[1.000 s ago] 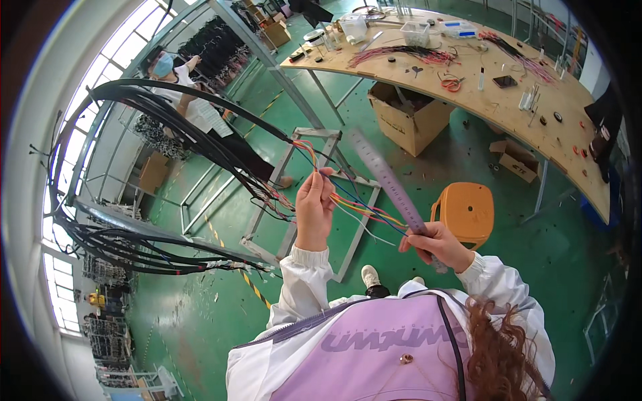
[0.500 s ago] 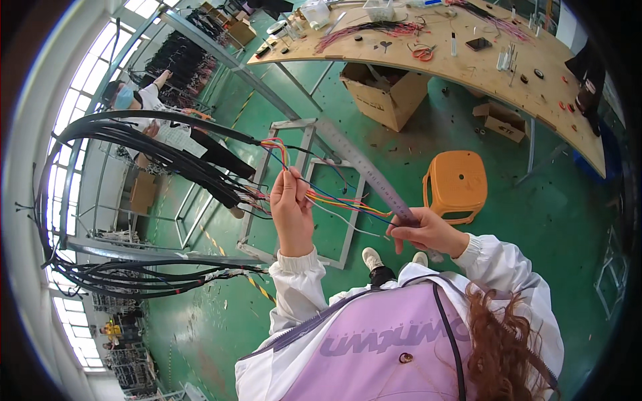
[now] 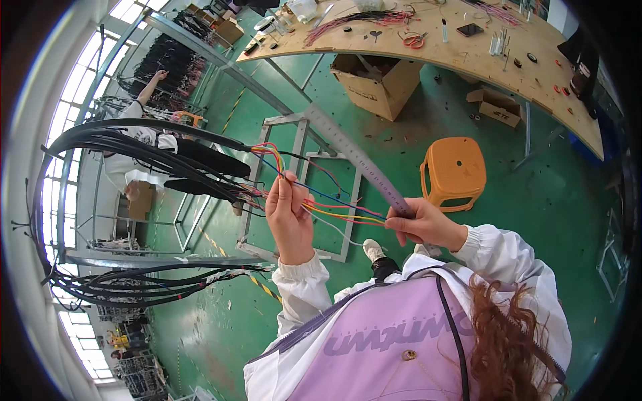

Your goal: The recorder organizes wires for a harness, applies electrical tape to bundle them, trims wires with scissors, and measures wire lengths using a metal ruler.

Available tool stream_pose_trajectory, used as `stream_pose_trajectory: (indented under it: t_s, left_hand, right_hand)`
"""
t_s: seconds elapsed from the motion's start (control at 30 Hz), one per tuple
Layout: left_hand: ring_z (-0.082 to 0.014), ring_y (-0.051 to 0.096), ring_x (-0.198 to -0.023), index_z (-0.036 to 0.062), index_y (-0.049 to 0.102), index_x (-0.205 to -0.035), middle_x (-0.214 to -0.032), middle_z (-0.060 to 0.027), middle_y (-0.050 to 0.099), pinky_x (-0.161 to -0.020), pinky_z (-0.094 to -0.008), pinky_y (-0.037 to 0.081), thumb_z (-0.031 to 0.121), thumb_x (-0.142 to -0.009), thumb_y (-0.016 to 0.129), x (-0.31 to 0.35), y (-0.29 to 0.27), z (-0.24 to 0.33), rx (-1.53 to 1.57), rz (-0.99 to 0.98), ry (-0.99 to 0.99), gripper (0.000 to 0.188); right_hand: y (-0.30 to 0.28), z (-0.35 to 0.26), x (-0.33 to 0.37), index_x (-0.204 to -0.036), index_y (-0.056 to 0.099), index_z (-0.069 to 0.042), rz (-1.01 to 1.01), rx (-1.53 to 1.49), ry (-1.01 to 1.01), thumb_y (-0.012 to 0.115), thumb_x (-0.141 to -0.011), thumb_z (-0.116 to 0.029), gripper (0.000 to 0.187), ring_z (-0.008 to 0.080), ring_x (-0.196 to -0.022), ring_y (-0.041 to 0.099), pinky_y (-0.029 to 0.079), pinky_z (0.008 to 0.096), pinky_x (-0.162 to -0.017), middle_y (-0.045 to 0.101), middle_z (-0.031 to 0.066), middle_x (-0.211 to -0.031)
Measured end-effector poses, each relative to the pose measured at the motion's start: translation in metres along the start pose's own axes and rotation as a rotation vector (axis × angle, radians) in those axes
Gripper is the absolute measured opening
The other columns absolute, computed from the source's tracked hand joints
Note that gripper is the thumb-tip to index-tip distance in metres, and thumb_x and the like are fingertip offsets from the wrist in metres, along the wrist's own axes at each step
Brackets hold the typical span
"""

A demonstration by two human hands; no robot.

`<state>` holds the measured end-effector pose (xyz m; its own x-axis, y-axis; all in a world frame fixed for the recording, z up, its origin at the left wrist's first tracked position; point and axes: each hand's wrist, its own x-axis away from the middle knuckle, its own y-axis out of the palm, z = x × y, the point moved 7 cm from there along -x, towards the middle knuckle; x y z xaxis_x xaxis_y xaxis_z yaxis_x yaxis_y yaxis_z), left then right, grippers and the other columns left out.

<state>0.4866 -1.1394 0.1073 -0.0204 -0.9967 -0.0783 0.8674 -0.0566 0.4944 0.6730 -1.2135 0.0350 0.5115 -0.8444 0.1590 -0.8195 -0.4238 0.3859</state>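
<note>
My left hand (image 3: 290, 215) is closed in a pinch on thin coloured wires (image 3: 344, 206), among them blue, red and yellow ones. They come out of the stripped end of a black cable (image 3: 200, 127) on the left. A steel ruler (image 3: 358, 160) slants up and left from my right hand (image 3: 426, 226), which is closed around its lower end. The free wire ends reach the fingers of that hand, beside the ruler; whether they are gripped there is partly hidden. One pale wire (image 3: 331, 227) droops loose below the others.
More black cables (image 3: 147, 281) hang from a metal frame (image 3: 221, 60) on the left, with a co-worker (image 3: 150, 147) behind. Ahead stands a wooden table (image 3: 414, 60) with scissors (image 3: 414, 41) and a phone (image 3: 470, 29). An orange stool (image 3: 456, 170) and cardboard boxes (image 3: 374, 87) stand on the green floor.
The view has shifted slightly. My right hand's fingers have come closer to the wire ends beside the ruler. The co-worker behind the cables has bent over.
</note>
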Motion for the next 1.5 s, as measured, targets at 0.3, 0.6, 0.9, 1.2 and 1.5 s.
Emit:
stream_pose_trajectory:
  t_s: [0.3, 0.6, 0.9, 1.2, 1.5]
  left_hand:
    - [-0.0044, 0.024, -0.047, 0.0009, 0.050, -0.094, -0.055, 0.0059, 0.026, -0.049, -0.0203, 0.029, 0.018, -0.093, 0.043, -0.018, 0.003, 0.024, 0.242, -0.089, 0.008, 0.018]
    - [-0.0035, 0.028, -0.046, 0.0002, 0.054, -0.093, -0.054, 0.0064, 0.030, -0.046, -0.0188, 0.030, 0.019, -0.092, 0.044, -0.027, -0.004, 0.034, 0.115, -0.023, 0.094, 0.021]
    - [-0.0014, 0.029, -0.049, 0.0033, 0.057, -0.086, -0.060, 0.0053, 0.042, -0.044, -0.0162, 0.023, 0.020, -0.091, 0.047, -0.014, -0.018, 0.031, -0.008, 0.039, 0.112, 0.020]
    - [-0.0008, 0.036, -0.057, 0.0021, 0.062, -0.086, -0.084, 0.0014, 0.053, -0.048, -0.0158, 0.027, 0.013, -0.086, 0.055, -0.021, -0.037, 0.039, -0.156, 0.063, 0.237, 0.013]
    - [-0.0124, 0.044, -0.057, 0.0018, 0.053, -0.082, -0.064, -0.0021, 0.047, -0.053, -0.0267, 0.039, 0.019, -0.092, 0.045, -0.028, -0.015, 0.030, 0.038, -0.016, 0.199, 0.021]
  right_hand:
    - [0.018, -0.002, -0.002, -0.081, 0.051, -0.003, -0.065, 0.060, -0.028, 0.055, -0.087, -0.014, 0.012, 0.0034, -0.042, 0.044, 0.031, 0.0179, -0.037, 0.050, -0.0001, -0.055]
    - [0.014, -0.004, 0.014, -0.080, 0.052, -0.002, 0.017, 0.243, -0.042, 0.054, -0.086, -0.010, 0.010, 0.0032, -0.046, 0.045, 0.031, 0.0188, -0.041, 0.049, -0.0017, -0.054]
    - [0.003, 0.008, 0.009, -0.080, 0.056, -0.003, 0.058, 0.204, 0.017, 0.058, -0.085, -0.015, 0.013, 0.0004, -0.046, 0.039, 0.029, 0.0177, -0.041, 0.056, -0.0027, -0.060]
    - [0.008, 0.021, -0.002, -0.080, 0.057, -0.003, 0.063, 0.160, 0.072, 0.058, -0.085, -0.015, 0.013, 0.0004, -0.046, 0.041, 0.030, 0.0177, -0.041, 0.056, -0.0030, -0.059]
    - [0.006, 0.022, -0.007, -0.081, 0.057, -0.003, 0.101, 0.155, 0.049, 0.057, -0.085, -0.015, 0.013, 0.0024, -0.050, 0.048, 0.031, 0.0177, -0.041, 0.054, -0.0013, -0.058]
